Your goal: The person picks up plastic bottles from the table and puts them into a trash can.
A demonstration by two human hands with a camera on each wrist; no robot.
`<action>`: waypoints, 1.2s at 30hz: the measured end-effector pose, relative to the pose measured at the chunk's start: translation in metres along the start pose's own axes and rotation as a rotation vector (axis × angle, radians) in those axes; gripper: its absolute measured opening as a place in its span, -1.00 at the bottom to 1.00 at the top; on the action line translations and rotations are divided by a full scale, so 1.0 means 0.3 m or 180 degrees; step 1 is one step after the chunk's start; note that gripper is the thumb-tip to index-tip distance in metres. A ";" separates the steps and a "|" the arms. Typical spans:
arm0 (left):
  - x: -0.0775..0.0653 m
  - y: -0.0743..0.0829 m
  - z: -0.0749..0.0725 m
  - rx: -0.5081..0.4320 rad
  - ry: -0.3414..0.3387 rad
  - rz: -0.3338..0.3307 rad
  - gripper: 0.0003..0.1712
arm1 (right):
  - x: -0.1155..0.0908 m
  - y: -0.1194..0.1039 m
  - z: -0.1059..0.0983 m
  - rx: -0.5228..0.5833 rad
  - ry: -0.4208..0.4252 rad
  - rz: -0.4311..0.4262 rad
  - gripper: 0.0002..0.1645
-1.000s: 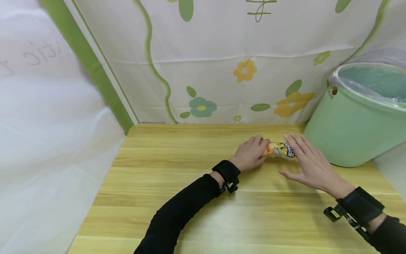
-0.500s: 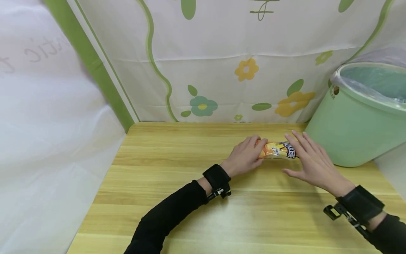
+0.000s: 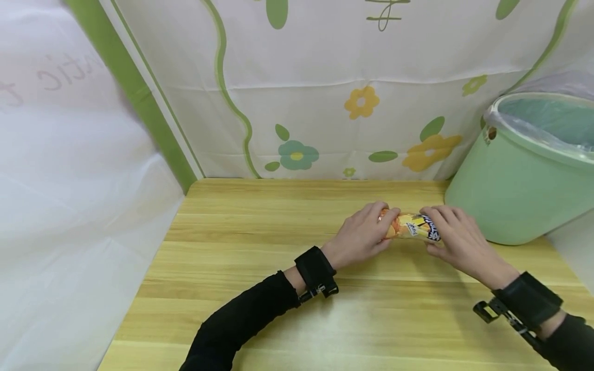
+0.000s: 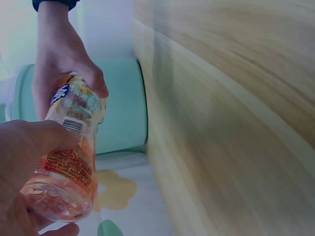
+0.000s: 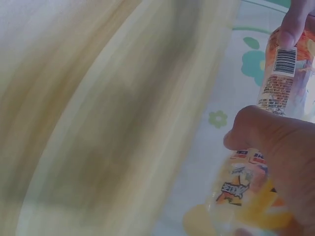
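A clear plastic drink bottle (image 3: 414,225) with an orange and yellow label lies sideways between both hands, above the wooden table. My left hand (image 3: 359,233) grips its base end, the thumb across the label; in the left wrist view the round bottom of the bottle (image 4: 69,172) faces the camera. Fingers and thumb of my right hand (image 3: 468,248) are wrapped round the other end, hiding the cap area in the head view. A barcode and small print show on the bottle (image 5: 280,81) between the hands in the right wrist view.
A light green bin (image 3: 515,188) with a clear plastic liner stands at the table's back right corner, close beyond the right hand. Behind the wooden table (image 3: 260,232) hangs a white cloth (image 3: 315,113) printed with flowers. Another white cloth (image 3: 69,232) hangs on the left.
My right hand's spread fingers have curled round the bottle's right end. The left hand first drew back slightly; the bottle has since shifted a little right and nearer to me.
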State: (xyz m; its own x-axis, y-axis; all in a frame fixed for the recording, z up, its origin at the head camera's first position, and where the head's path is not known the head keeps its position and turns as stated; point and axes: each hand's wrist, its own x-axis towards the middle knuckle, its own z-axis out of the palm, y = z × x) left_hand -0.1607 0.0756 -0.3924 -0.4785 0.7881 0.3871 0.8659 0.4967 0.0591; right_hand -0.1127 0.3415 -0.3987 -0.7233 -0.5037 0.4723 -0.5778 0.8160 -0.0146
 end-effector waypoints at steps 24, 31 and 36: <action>-0.109 -0.061 -0.094 -0.0191 -0.0334 -0.0335 -0.11 | -0.021 -0.023 0.009 0.0092 -0.0258 0.0036 -0.02; -0.189 -0.139 -0.157 -0.0295 -0.0503 -0.0742 -0.11 | -0.034 -0.018 0.012 0.0125 -0.0272 0.0064 -0.04; -0.271 -0.215 -0.181 -0.0353 -0.0468 -0.1084 -0.15 | -0.036 -0.017 0.012 0.0154 -0.0278 0.0072 -0.06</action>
State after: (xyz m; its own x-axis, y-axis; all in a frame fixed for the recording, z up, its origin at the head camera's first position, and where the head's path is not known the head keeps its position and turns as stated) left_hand -0.1698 -0.0402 -0.3777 -0.7501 0.6327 0.1925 0.6606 0.7030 0.2637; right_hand -0.1032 0.3416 -0.4069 -0.7654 -0.5098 0.3927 -0.5770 0.8139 -0.0680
